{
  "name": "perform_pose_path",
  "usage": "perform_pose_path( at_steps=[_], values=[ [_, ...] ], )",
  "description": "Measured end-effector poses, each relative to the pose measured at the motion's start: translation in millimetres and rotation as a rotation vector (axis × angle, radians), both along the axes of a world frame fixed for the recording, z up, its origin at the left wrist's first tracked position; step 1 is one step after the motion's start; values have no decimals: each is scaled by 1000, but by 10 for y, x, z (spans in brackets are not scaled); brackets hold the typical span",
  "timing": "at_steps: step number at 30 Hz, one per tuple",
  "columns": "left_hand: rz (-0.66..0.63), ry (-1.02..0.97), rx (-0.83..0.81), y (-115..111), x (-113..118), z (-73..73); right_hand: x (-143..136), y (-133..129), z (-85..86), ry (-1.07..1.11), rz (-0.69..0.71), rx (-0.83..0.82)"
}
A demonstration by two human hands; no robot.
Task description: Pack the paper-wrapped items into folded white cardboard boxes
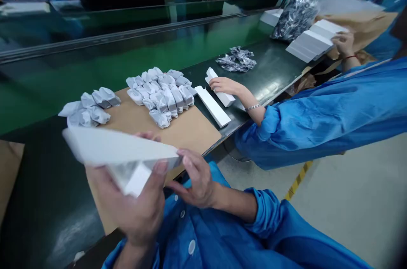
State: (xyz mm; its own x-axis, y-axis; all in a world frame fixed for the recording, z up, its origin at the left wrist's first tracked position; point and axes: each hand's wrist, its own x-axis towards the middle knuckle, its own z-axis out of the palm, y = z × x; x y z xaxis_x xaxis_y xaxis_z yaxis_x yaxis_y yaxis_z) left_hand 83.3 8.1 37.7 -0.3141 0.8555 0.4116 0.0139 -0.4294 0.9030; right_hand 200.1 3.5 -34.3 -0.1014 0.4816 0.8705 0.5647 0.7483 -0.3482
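A white cardboard box (124,148), partly folded and blurred, is held in the air over the brown cardboard sheet. My left hand (136,201) grips it from below, with the thumb on its near side. At the box's right end, my right hand (195,178) touches the edge with its fingertips, thumb apart below. Behind the box, several paper-wrapped parts (162,91) stand in rows on the cardboard (197,127). A smaller group of wrapped parts (90,106) lies to the left.
To the right, a co-worker's hand (224,85) rests on a white box (222,93), beside another long white box (212,106). Plastic-wrapped parts (237,59) lie beyond. Another hand (344,43) touches stacked white boxes (313,40) near a large clear bag (297,10).
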Motion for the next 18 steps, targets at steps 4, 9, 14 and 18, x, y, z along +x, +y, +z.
perform_pose_path(
  at_steps=[4,9,14,18],
  values=[
    [-82,-58,16,235,377,18,340,14,42,97,-35,-168],
    [-358,167,-211,471,651,-189,1082,253,138,215,-365,-388],
    [-543,583,-387,719,1085,-533,1819,907,17,77,-599,-574],
    [-571,693,-395,848,1407,-630,1939,1072,-104,-51,-601,-621]
  ],
)
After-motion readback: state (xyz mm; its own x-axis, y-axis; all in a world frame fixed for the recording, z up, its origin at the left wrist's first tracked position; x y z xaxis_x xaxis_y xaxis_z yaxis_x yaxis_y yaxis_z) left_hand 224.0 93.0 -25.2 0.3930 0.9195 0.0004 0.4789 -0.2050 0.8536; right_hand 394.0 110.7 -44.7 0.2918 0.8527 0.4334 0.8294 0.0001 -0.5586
